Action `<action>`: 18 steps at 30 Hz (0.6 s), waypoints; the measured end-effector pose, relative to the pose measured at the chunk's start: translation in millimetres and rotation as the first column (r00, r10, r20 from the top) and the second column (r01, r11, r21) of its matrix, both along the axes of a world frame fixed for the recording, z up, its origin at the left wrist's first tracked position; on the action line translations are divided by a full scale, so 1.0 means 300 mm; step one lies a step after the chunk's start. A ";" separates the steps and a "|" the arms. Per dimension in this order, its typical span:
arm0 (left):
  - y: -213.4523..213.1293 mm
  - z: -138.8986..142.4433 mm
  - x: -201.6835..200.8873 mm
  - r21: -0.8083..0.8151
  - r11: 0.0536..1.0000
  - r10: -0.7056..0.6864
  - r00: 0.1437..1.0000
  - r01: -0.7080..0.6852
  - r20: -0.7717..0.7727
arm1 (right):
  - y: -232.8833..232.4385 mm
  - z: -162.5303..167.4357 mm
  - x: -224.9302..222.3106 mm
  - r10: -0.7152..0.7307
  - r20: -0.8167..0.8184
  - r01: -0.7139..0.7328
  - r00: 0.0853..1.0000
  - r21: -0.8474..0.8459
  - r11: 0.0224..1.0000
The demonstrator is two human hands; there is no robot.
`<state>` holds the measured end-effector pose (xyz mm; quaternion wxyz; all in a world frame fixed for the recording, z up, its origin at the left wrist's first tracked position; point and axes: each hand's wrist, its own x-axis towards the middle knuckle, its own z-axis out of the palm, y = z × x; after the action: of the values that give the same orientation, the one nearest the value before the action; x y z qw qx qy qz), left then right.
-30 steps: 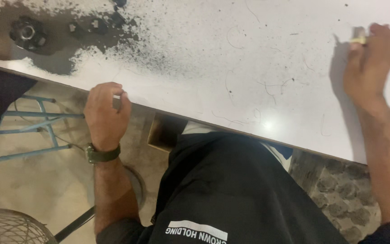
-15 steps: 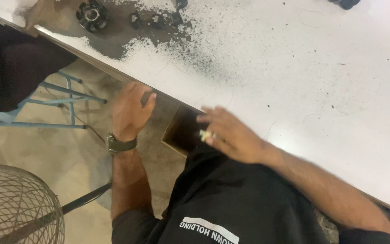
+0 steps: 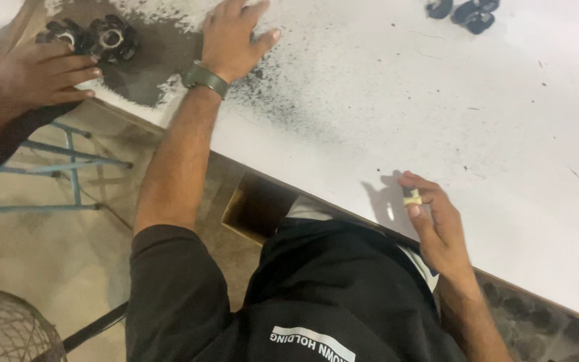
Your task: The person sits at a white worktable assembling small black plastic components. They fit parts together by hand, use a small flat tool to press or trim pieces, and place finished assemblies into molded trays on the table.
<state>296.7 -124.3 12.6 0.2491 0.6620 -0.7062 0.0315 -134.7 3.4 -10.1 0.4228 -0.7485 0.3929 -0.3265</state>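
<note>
My right hand (image 3: 440,231) pinched a small pale piece (image 3: 412,198) between thumb and fingers above the white worktop (image 3: 437,100); it looked light, stiff, easily dropped, best gripped by its sides. My left hand (image 3: 232,40) lay spread flat, holding nothing.

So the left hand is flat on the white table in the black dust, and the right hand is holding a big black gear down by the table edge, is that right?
Not quite. The head view shows the right hand pinching a small pale piece by the edge of the white table, not a big black gear. The rest stands: the left hand lies flat in the black dust.
</note>
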 end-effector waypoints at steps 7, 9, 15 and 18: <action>0.033 -0.042 -0.435 0.155 0.911 -0.396 0.915 0.381 0.076 | 0.040 -0.011 -0.079 -0.074 0.136 0.079 0.988 -0.031 0.996; 0.068 -0.039 -0.587 0.290 0.840 -0.504 0.858 0.459 0.101 | 0.033 -0.013 -0.127 -0.122 0.159 0.129 0.980 -0.038 0.991; 0.143 -0.030 -0.903 0.421 0.681 -0.677 0.734 0.599 0.051 | 0.036 -0.032 -0.255 -0.319 0.329 0.316 0.889 0.065 0.947; 0.162 -0.015 -0.915 0.248 0.675 -0.707 0.705 0.695 -0.050 | 0.058 -0.033 -0.314 -0.460 0.285 0.476 0.841 0.017 0.879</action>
<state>22.3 -75.6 8.0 0.1395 0.3654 -0.9099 -0.1384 -228.9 20.9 -20.0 0.3612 -0.5870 0.4906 -0.5331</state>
